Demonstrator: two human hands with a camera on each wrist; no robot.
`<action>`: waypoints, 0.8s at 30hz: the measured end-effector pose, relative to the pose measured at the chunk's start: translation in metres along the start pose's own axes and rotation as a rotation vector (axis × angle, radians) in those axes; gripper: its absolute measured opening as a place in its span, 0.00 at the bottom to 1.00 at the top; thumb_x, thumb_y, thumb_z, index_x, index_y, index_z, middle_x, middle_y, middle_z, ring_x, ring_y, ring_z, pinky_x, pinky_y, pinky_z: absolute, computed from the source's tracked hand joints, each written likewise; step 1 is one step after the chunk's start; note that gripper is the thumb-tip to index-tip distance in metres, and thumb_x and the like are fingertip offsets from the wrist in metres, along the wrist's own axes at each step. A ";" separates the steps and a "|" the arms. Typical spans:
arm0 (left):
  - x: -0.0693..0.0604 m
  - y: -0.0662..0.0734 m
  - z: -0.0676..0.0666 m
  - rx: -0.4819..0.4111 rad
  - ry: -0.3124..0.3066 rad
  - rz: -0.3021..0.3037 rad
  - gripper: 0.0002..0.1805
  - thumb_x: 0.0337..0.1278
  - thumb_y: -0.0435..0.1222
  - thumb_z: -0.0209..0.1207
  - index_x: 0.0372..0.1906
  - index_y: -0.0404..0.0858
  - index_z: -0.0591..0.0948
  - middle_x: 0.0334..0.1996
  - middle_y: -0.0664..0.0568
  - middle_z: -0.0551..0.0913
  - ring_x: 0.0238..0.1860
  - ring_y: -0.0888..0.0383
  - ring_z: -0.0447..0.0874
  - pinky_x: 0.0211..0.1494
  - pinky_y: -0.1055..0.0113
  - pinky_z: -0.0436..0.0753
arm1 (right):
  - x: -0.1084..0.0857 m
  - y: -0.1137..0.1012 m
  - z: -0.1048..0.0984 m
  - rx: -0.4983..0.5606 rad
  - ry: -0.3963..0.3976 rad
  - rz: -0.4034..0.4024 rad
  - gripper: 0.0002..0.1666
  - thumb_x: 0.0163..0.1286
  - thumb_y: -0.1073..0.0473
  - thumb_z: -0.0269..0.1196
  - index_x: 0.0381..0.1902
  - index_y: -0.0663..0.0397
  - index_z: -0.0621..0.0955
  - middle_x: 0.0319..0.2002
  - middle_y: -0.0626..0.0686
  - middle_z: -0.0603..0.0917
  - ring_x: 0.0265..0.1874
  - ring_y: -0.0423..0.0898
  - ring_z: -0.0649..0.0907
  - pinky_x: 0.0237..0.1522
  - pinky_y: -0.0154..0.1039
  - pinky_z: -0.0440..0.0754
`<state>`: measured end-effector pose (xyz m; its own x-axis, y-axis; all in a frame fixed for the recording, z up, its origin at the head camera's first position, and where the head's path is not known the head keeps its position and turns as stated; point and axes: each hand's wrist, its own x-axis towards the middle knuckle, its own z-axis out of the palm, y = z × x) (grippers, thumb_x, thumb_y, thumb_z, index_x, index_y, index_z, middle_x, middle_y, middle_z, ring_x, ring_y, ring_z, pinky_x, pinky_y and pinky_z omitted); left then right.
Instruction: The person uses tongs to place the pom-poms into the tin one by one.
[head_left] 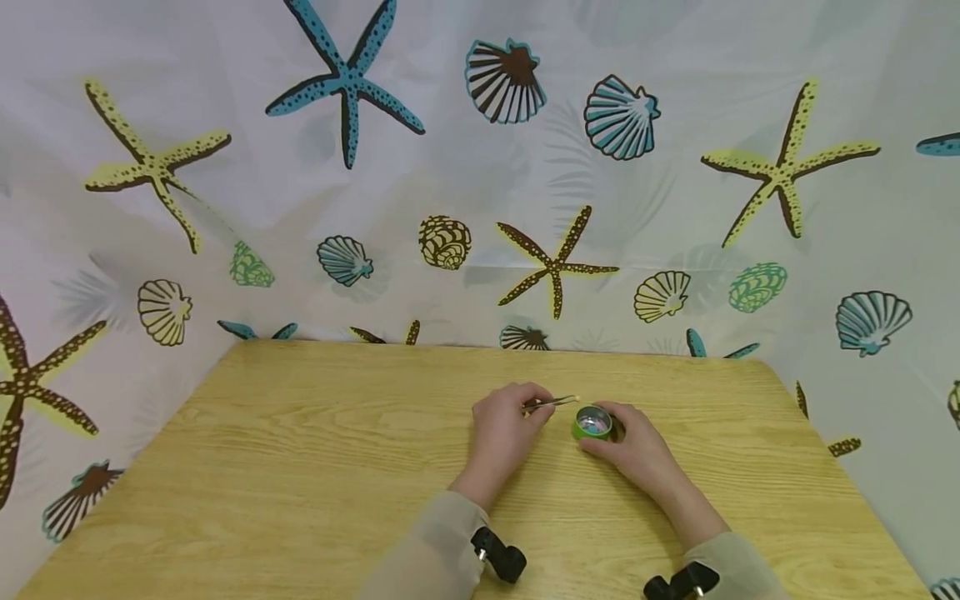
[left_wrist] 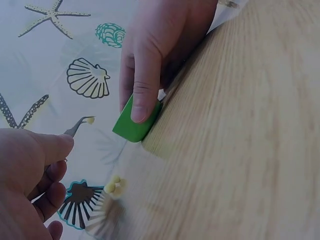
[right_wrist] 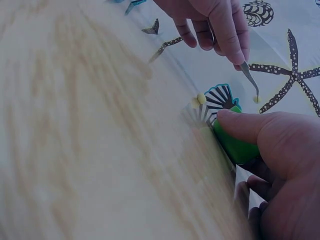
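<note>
My left hand [head_left: 506, 423] pinches metal tweezers [head_left: 551, 403] between thumb and fingers. A small pale-yellow piece [left_wrist: 90, 120] is at the tweezers' tips, beside and slightly above the rim of a small round green container [head_left: 592, 423]. My right hand [head_left: 641, 446] grips that container from the right, thumb on its near side. Its inside is silvery, with something pinkish and bluish in it that I cannot make out. In the left wrist view, several small yellow pieces [left_wrist: 114, 185] lie near the container; a few [right_wrist: 201, 98] show in the right wrist view.
A wooden table [head_left: 315, 467] extends around both hands. Behind it and at its sides hangs a pale cloth [head_left: 420, 167] printed with starfish and shells. Black wrist devices [head_left: 498, 556] are strapped over both light sleeves.
</note>
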<state>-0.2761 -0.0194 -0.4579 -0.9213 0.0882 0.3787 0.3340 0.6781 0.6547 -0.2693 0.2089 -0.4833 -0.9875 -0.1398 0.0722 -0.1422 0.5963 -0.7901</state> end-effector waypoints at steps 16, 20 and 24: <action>-0.007 -0.002 0.017 0.052 -0.019 0.030 0.03 0.69 0.41 0.76 0.43 0.52 0.94 0.39 0.59 0.92 0.43 0.53 0.87 0.60 0.42 0.77 | -0.001 -0.001 0.000 0.002 0.002 -0.004 0.39 0.75 0.51 0.77 0.76 0.61 0.78 0.72 0.66 0.78 0.76 0.66 0.74 0.76 0.65 0.69; -0.008 -0.001 0.017 0.056 -0.021 0.025 0.03 0.69 0.41 0.76 0.44 0.51 0.94 0.39 0.59 0.92 0.43 0.53 0.87 0.61 0.41 0.76 | -0.001 -0.001 0.001 -0.002 0.002 -0.003 0.40 0.75 0.51 0.77 0.77 0.61 0.77 0.73 0.66 0.78 0.76 0.67 0.73 0.76 0.66 0.69; -0.007 -0.002 0.016 0.063 -0.026 0.025 0.04 0.70 0.42 0.76 0.45 0.51 0.94 0.40 0.59 0.92 0.43 0.53 0.87 0.61 0.41 0.76 | -0.001 -0.002 0.001 -0.006 0.006 0.006 0.41 0.75 0.51 0.77 0.77 0.61 0.76 0.73 0.67 0.77 0.76 0.67 0.73 0.76 0.66 0.69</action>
<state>-0.2735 -0.0093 -0.4724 -0.9179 0.1240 0.3769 0.3445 0.7202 0.6022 -0.2679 0.2073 -0.4827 -0.9887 -0.1318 0.0710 -0.1367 0.6016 -0.7870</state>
